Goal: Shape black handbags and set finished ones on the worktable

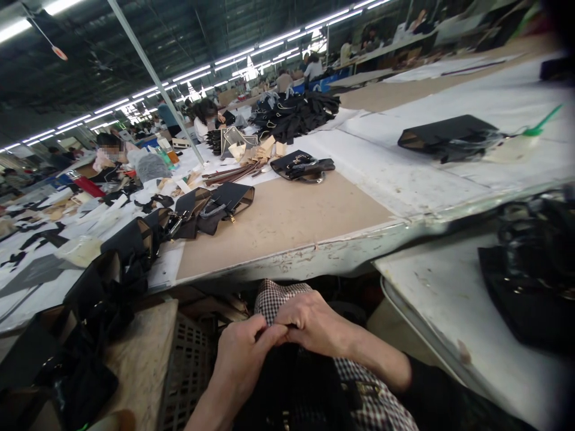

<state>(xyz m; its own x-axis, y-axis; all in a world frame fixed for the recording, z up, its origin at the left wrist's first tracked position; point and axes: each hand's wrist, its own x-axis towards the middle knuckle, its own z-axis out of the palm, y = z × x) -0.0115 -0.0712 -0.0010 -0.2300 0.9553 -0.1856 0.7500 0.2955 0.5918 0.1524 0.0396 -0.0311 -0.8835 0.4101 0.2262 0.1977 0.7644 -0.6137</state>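
Both hands meet over my lap, fingertips pinched together. My left hand [245, 347] has its thumb and fingers closed at the top edge of a black handbag [296, 383]. My right hand [309, 320] is curled against the left thumb at that same edge, its fingers bent inward. The exact part between the fingertips is hidden. A small gold-coloured fitting shows low on the bag. Under and around it lies black-and-white checkered cloth [375, 398] covering my lap.
Ahead is a worktable with a brown board [278, 221]. Black handbags [233, 197] line its left side; another handbag [299, 164] lies behind the board. A plastic crate [186, 365] stands left, a white side table [444, 299] right. Co-workers [110, 152] sit across the table.
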